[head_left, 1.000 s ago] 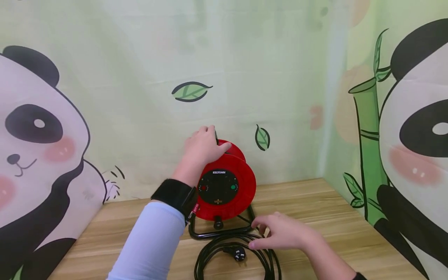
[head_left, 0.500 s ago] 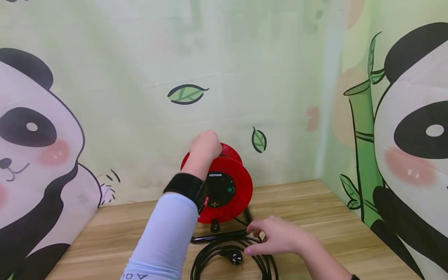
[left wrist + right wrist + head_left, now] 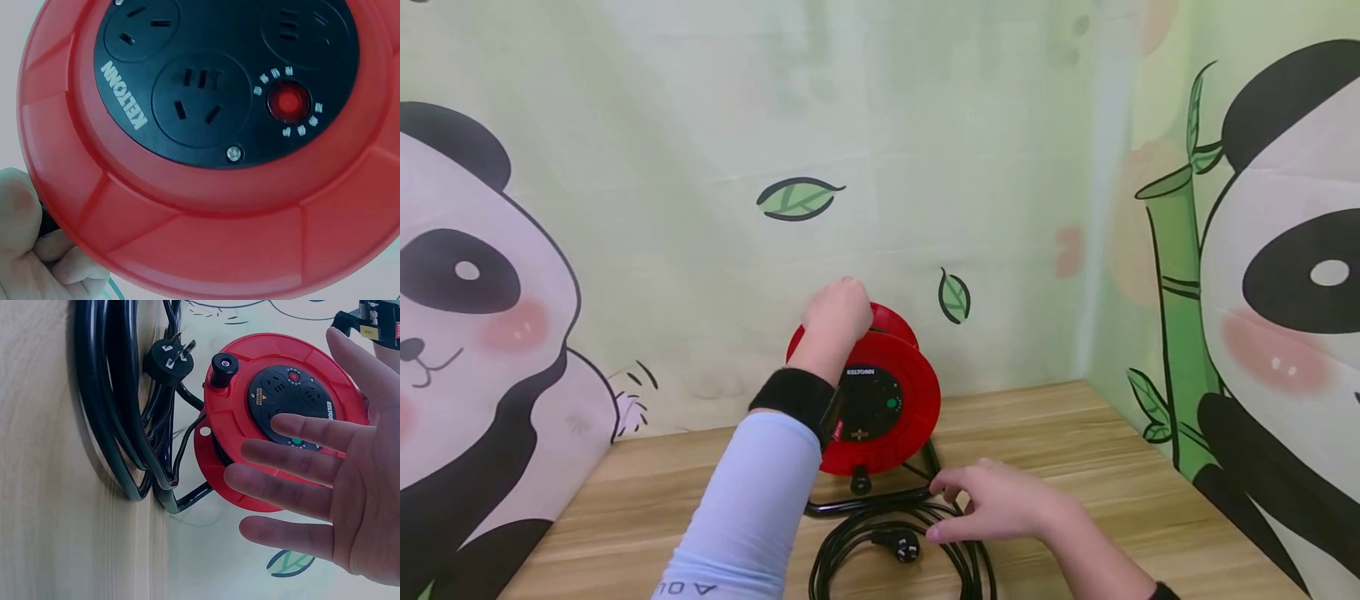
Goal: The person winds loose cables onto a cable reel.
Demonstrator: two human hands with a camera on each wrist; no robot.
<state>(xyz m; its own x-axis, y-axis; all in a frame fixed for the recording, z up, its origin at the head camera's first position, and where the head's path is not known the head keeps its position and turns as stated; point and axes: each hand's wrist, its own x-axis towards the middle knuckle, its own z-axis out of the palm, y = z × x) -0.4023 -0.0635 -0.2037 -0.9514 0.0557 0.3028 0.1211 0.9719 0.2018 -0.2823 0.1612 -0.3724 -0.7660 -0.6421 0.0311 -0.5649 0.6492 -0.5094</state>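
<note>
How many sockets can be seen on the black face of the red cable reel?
3. On the cable reel, one socket sits in the middle of the black face, a second socket at upper left, a third socket at upper right, both partly cut off.

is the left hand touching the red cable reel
Touching. The head view shows the left hand closed over the top of the red cable reel; the left wrist view shows fingers against its rim.

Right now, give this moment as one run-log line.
left hand: grips cable reel handle | right hand: open over loose black cable | plug: on table
</note>
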